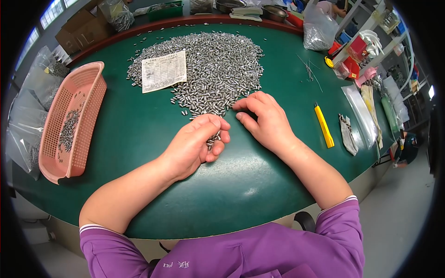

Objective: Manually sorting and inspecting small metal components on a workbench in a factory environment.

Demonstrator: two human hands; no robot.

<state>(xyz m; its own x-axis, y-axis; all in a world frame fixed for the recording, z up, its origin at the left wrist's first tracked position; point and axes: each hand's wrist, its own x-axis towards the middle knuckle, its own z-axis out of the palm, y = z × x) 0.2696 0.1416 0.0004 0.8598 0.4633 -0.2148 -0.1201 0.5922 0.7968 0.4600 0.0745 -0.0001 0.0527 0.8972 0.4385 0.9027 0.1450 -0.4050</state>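
Observation:
A wide pile of small shiny metal pins (218, 60) covers the far middle of the green table. At the pile's near tip, my left hand (194, 139) is curled palm up around several of these pins (212, 140), which show between its fingers. To its right, my right hand (266, 118) rests low over the table, fingers bent and thumb apart. Its fingertips reach the pile's near right edge, and I see nothing held in it. A printed paper slip (164, 71) lies on the left part of the pile.
A pink perforated basket (95, 104) with some metal pieces stands at the left, next to clear plastic bags (28, 116). At the right lie a yellow utility knife (324, 125), a small grey packet (347, 134) and thin wires (309, 70). A raised red-brown edge (185, 22) bounds the table's far side.

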